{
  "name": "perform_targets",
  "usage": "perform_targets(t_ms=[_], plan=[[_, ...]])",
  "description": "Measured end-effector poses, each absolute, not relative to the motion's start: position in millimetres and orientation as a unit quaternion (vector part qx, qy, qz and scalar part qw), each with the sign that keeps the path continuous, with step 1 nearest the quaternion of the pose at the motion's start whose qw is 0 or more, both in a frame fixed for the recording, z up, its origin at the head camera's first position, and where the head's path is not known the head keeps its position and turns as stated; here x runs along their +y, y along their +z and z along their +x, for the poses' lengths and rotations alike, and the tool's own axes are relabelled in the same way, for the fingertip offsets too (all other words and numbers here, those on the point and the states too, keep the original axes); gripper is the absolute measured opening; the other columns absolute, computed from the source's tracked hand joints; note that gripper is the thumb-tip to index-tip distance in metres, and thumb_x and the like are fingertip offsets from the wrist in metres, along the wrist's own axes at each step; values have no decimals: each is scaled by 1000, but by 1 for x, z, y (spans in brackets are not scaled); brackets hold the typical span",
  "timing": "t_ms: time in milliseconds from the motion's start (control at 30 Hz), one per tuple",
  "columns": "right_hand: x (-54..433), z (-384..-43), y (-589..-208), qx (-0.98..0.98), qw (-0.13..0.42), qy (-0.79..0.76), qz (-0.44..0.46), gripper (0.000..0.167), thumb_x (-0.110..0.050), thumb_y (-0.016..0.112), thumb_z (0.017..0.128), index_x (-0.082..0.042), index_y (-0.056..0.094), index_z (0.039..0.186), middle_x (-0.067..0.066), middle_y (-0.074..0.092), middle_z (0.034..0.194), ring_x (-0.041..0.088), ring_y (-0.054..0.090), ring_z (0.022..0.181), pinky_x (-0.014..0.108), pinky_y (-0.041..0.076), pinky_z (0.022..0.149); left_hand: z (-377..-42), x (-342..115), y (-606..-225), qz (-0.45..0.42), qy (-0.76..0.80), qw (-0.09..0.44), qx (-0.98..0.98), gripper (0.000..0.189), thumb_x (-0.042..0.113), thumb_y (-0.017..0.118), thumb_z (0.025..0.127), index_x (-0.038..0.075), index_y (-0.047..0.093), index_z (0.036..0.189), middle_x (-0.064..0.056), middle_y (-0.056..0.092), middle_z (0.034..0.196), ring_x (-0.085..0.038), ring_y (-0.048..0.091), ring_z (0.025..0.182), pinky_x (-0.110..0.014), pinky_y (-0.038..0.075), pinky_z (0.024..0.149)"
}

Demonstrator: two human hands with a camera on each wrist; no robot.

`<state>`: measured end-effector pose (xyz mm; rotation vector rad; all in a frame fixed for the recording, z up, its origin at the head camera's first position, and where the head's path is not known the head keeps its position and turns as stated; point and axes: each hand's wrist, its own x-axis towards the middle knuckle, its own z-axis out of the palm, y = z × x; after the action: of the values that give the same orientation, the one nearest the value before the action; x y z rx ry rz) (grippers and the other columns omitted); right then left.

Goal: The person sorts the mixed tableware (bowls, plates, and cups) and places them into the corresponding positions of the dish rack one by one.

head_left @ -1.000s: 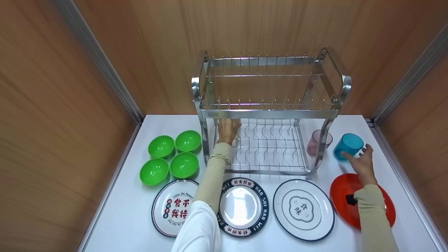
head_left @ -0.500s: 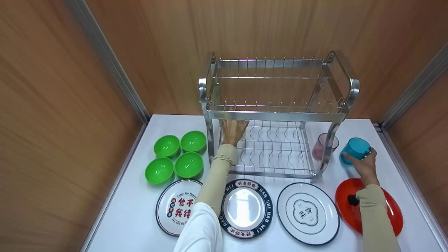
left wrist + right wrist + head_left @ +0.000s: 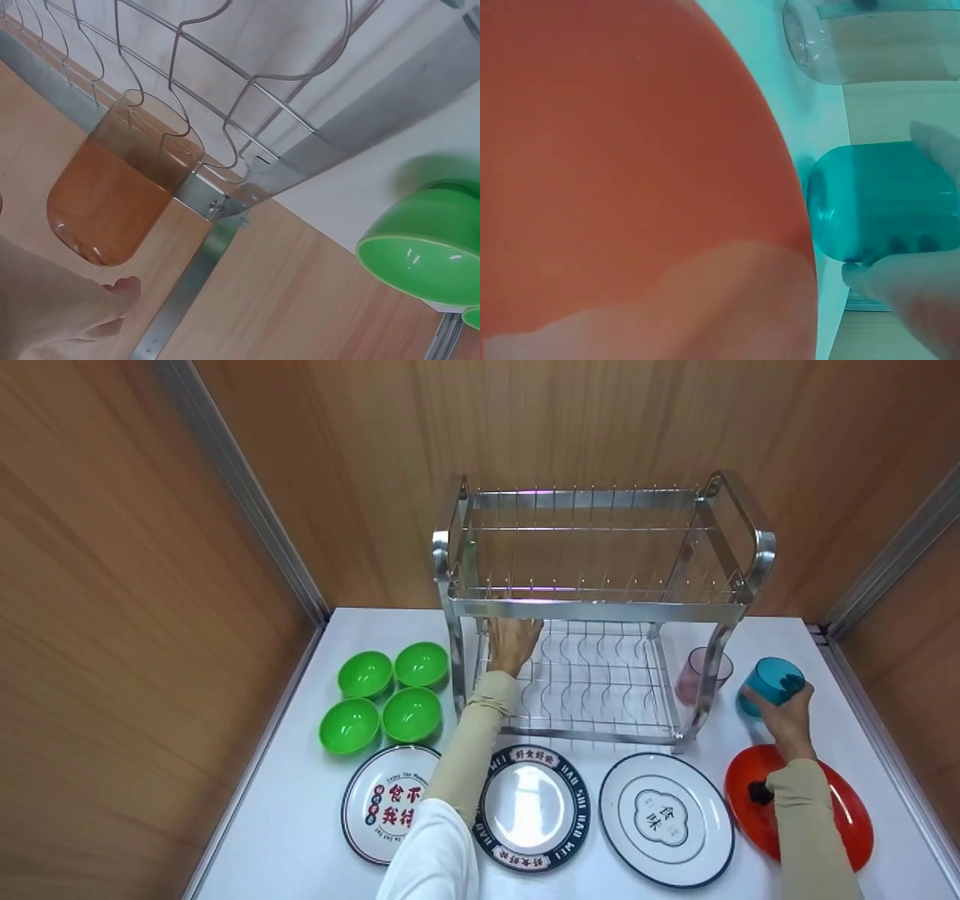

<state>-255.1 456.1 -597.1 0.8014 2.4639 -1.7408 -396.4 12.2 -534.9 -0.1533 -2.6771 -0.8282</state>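
Note:
My left hand (image 3: 514, 643) reaches into the left part of the lower tier of a metal dish rack (image 3: 592, 611), its far fingers partly behind the front bar. In the left wrist view, a see-through amber cup (image 3: 112, 191) is at the rack's corner, mouth toward the wires. The left fingers (image 3: 124, 296) appear apart from it. My right hand (image 3: 787, 721) grips a blue cup (image 3: 769, 682), thumb and fingers on opposite sides; fingertips show through its wall. A pinkish cup (image 3: 703, 675) stands left of it, partly behind the rack's leg.
Several green bowls (image 3: 412, 714) sit left of the rack. Along the front lie a red-lettered plate (image 3: 382, 840), a dark-rimmed plate (image 3: 525, 810), a white plate (image 3: 622, 802) and a red lid (image 3: 840, 817) with a black knob, under the right forearm. Wooden panels (image 3: 360, 472) enclose the table.
My right hand has closed from spread fingers onto the blue cup. The left hand stays in the rack with little visible movement. The head view has shifted slightly.

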Motion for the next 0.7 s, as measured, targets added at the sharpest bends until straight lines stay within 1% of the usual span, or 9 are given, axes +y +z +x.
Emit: perform_targets(t_ms=[67, 167, 233, 267, 367, 467, 500, 567, 700], plan=[[455, -251, -593, 792, 11, -554, 257, 116, -51, 67, 97, -17, -26, 158, 25, -9, 168, 49, -2, 153, 68, 22, 118, -395, 15, -534, -70, -255, 191, -945, 57, 45, 61, 102, 14, 54, 149, -11, 49, 155, -32, 39, 147, -48, 28, 122], [453, -245, -586, 796, 9, -548, 256, 116, -52, 68, 96, -16, -23, 158, 25, -7, 168, 50, -1, 153, 68, 26, 117, -392, 18, -535, -95, -214, 247, -940, 50, 42, 63, 102, 15, 60, 143, -8, 57, 147, -29, 46, 142, -47, 33, 119], [450, -241, -580, 799, 6, -543, 257, 117, -53, 69, 95, -17, -22, 158, 24, -6, 169, 49, 0, 153, 67, 28, 116, -388, 19, -536, -109, -220, 289, -925, 47, 39, 66, 100, 12, 61, 139, -8, 60, 143, -29, 48, 139, -46, 34, 118], [449, -240, -577, 801, 5, -540, 259, 118, -53, 70, 94, -17, -22, 158, 24, -6, 169, 49, 0, 153, 67, 29, 116, -386, 20, -538, -116, -233, 306, -916, 48, 37, 68, 99, 12, 60, 140, -9, 59, 144, -30, 48, 140, -46, 34, 118], [445, -234, -569, 805, -1, -531, 265, 120, -54, 72, 92, -18, -23, 158, 23, -7, 169, 49, 0, 153, 65, 31, 115, -377, 22, -540, -134, -280, 347, -885, 52, 32, 73, 96, 7, 58, 140, -13, 59, 142, -33, 51, 135, -46, 40, 114], [441, -227, -564, 808, -11, -529, 261, 119, -50, 73, 93, -19, -21, 159, 22, -6, 169, 49, 2, 153, 65, 33, 114, -368, 25, -540, -139, -306, 350, -875, 59, 32, 72, 96, 4, 53, 144, -16, 55, 145, -35, 48, 136, -46, 39, 115], [439, -225, -563, 809, -14, -528, 258, 118, -49, 73, 93, -20, -21, 159, 21, -5, 169, 49, 2, 153, 65, 34, 114, -365, 26, -540, -136, -305, 348, -876, 60, 33, 72, 97, 2, 52, 144, -16, 55, 144, -35, 49, 134, -46, 40, 114], [437, -220, -561, 809, -23, -531, 250, 116, -47, 73, 94, -22, -18, 159, 21, -3, 169, 48, 3, 153, 65, 34, 114, -358, 28, -539, -131, -298, 339, -883, 58, 35, 70, 97, -1, 54, 140, -18, 58, 136, -34, 52, 127, -46, 43, 110], [430, -212, -556, 809, -37, -538, 235, 112, -45, 74, 93, -27, -14, 160, 19, -1, 169, 47, 4, 154, 64, 35, 114, -343, 31, -536, -125, -288, 309, -898, 54, 37, 68, 98, -4, 56, 130, -18, 60, 121, -33, 56, 112, -48, 48, 96]])
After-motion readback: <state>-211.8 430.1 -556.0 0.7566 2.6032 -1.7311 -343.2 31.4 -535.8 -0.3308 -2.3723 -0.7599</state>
